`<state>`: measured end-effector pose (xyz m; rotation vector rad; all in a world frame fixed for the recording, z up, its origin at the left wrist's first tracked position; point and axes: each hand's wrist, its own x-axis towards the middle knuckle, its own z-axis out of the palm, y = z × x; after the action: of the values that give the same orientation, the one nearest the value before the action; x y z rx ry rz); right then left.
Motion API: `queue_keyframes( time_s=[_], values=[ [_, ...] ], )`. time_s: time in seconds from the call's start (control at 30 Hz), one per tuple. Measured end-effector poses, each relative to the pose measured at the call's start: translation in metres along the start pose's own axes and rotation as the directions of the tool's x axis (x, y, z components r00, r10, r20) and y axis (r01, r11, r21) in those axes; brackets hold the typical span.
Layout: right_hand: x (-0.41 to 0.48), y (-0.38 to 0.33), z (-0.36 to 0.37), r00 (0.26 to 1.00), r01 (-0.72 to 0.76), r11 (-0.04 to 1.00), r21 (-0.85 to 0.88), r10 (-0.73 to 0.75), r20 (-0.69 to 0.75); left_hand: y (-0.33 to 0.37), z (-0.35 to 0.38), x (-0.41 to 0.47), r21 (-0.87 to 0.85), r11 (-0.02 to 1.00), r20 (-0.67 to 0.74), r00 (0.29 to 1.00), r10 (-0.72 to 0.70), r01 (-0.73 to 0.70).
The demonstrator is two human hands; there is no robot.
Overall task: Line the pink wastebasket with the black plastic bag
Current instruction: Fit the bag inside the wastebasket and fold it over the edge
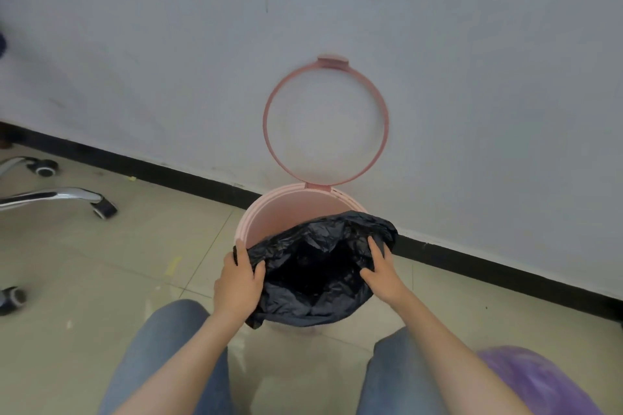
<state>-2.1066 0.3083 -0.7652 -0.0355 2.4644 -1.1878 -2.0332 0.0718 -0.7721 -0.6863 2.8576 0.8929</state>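
The crumpled black plastic bag point(317, 266) sits open in the mouth of the round pink plastic wastebasket point(269, 212), covering its near half; the far inner wall is bare pink. The left hand point(237, 283) grips the bag's edge at the basket's left rim, thumb inside the opening. The right hand point(382, 271) lies on the bag opposite, fingers spread and pressing the plastic near the right rim. Beyond both hands, the pink hinged ring lid point(325, 121) stands upright against the grey wall point(472, 77).
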Motion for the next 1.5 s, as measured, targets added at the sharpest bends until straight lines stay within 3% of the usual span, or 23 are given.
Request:
queue_keyframes(
  time_s=[0.07, 0.13, 0.23, 0.3, 0.33, 0.4, 0.43, 0.5, 0.53, 0.57, 0.7, 0.77, 0.83, 0.87, 0.93, 1.0, 1.03, 1.1, 1.17, 1.3, 1.37, 1.43, 1.5],
  values=[
    [0.001, 0.003, -0.01, 0.999, 0.006, 0.997, -0.072, -0.002, 0.053, -0.004, 0.0, -0.012, 0.158, 0.987, -0.003, 1.0, 0.003, -0.003],
    [0.001, 0.007, -0.015, 0.996, 0.026, 0.992, -0.121, -0.015, 0.086, -0.011, -0.006, -0.015, 0.187, 0.982, -0.02, 1.0, 0.013, -0.009],
    [-0.003, 0.015, -0.02, 0.997, 0.03, 0.976, -0.216, -0.014, 0.077, -0.018, -0.017, -0.013, 0.036, 0.999, -0.089, 0.996, 0.028, -0.025],
    [-0.009, 0.016, -0.019, 1.0, 0.018, 0.9, -0.435, -0.027, -0.015, -0.017, -0.025, -0.006, -0.094, 0.995, -0.095, 0.995, 0.032, -0.041],
    [-0.017, 0.011, -0.014, 0.986, 0.038, 0.843, -0.536, -0.119, -0.118, -0.016, -0.03, -0.003, -0.157, 0.986, -0.087, 0.996, 0.036, -0.05],
    [-0.037, -0.001, 0.004, 0.863, 0.205, 0.731, -0.651, -0.449, -0.232, -0.013, -0.039, 0.008, -0.26, 0.965, -0.072, 0.997, 0.017, -0.036],
    [-0.05, -0.009, 0.014, 0.786, 0.337, 0.657, -0.675, -0.59, -0.182, -0.01, -0.045, 0.016, -0.302, 0.953, -0.083, 0.996, -0.012, -0.013],
    [-0.071, -0.016, 0.037, 0.665, 0.546, 0.396, -0.739, -0.741, 0.095, -0.007, -0.054, 0.031, -0.38, 0.924, -0.107, 0.991, -0.077, 0.031],
    [-0.081, -0.017, 0.048, 0.63, 0.591, 0.263, -0.763, -0.741, 0.232, -0.006, -0.057, 0.036, -0.4, 0.916, -0.103, 0.99, -0.093, 0.044],
    [-0.089, -0.017, 0.057, 0.63, 0.614, 0.2, -0.764, -0.708, 0.32, -0.006, -0.057, 0.041, -0.414, 0.908, -0.08, 0.992, -0.1, 0.058],
    [-0.094, -0.005, 0.082, 0.639, 0.599, 0.277, -0.751, -0.731, 0.24, -0.012, -0.061, 0.043, -0.401, 0.913, 0.008, 0.997, -0.075, 0.072],
    [-0.091, 0.0, 0.084, 0.543, 0.603, 0.242, -0.76, -0.823, 0.169, -0.013, -0.066, 0.035, -0.319, 0.946, -0.03, 0.997, -0.074, 0.06],
    [-0.093, 0.004, 0.083, 0.449, 0.594, 0.25, -0.765, -0.892, 0.057, -0.017, -0.068, 0.014, -0.065, 0.994, -0.236, 0.97, 0.064, -0.082],
    [-0.095, 0.005, 0.084, 0.426, 0.583, 0.259, -0.77, -0.905, 0.018, -0.019, -0.064, -0.003, 0.044, 0.972, -0.345, 0.909, 0.233, -0.232],
    [-0.096, 0.003, 0.086, 0.404, 0.574, 0.249, -0.78, -0.915, 0.005, -0.03, -0.051, -0.035, 0.193, 0.794, -0.408, 0.689, 0.599, -0.576],
    [-0.098, -0.001, 0.086, 0.401, 0.573, 0.217, -0.79, -0.915, 0.039, -0.048, -0.029, -0.058, 0.392, 0.556, -0.212, 0.516, 0.83, -0.733],
    [-0.098, -0.002, 0.087, 0.395, 0.574, 0.193, -0.796, -0.917, 0.062, -0.057, -0.017, -0.064, 0.492, 0.46, -0.074, 0.492, 0.868, -0.739],
    [-0.099, 0.0, 0.092, 0.391, 0.574, 0.125, -0.81, -0.91, 0.136, -0.069, 0.002, -0.068, 0.594, 0.398, 0.108, 0.56, 0.822, -0.699],
    [-0.1, 0.003, 0.1, 0.419, 0.561, 0.053, -0.826, -0.879, 0.228, -0.07, 0.009, -0.068, 0.596, 0.469, 0.147, 0.663, 0.734, -0.651],
    [-0.104, 0.009, 0.112, 0.512, 0.561, -0.012, -0.828, -0.781, 0.358, -0.073, 0.009, -0.066, 0.619, 0.479, 0.141, 0.689, 0.711, -0.622],
    [-0.109, 0.01, 0.105, 0.54, 0.567, 0.016, -0.824, -0.763, 0.356, -0.078, 0.008, -0.065, 0.593, 0.469, 0.162, 0.667, 0.728, -0.655],
    [-0.111, 0.015, 0.093, 0.515, 0.581, 0.127, -0.804, -0.822, 0.243, -0.084, 0.003, -0.065, 0.551, 0.46, 0.167, 0.632, 0.757, -0.696],
    [-0.106, 0.019, 0.081, 0.564, 0.521, 0.308, -0.796, -0.824, 0.05, -0.08, -0.004, -0.065, 0.423, 0.575, 0.094, 0.665, 0.741, -0.7]
  ],
)
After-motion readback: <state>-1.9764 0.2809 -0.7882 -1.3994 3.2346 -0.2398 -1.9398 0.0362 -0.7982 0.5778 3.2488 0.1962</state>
